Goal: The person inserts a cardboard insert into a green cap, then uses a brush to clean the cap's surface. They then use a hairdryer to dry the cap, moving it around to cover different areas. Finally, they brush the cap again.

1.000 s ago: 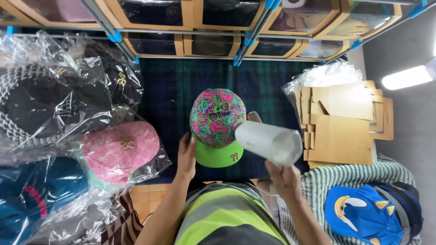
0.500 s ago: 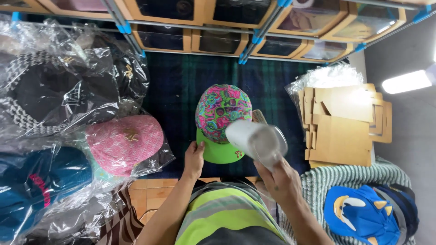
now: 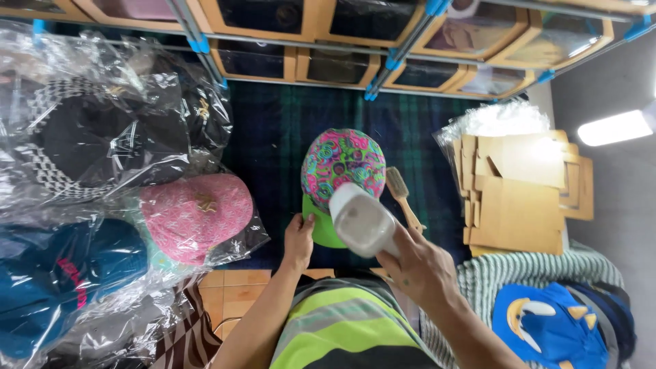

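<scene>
A cap with a pink, green and blue swirl pattern [image 3: 344, 164] and a bright green brim lies on a dark plaid cloth [image 3: 273, 137]. My left hand [image 3: 298, 240] grips the brim's left edge. My right hand [image 3: 418, 268] holds a white plastic handheld device [image 3: 361, 220], tilted over the brim's right side. A wooden-handled brush [image 3: 403, 195] lies on the cloth just right of the cap.
Several caps in clear plastic bags lie at the left, among them a pink one [image 3: 195, 215]. Flat cardboard pieces [image 3: 523, 191] are stacked at the right. A blue cap [image 3: 547, 328] rests on a striped cloth at bottom right. Shelves with boxes [image 3: 342, 41] run along the top.
My right hand has brought the white device down and left, from beside the cap to over its brim. My left hand has stayed on the brim.
</scene>
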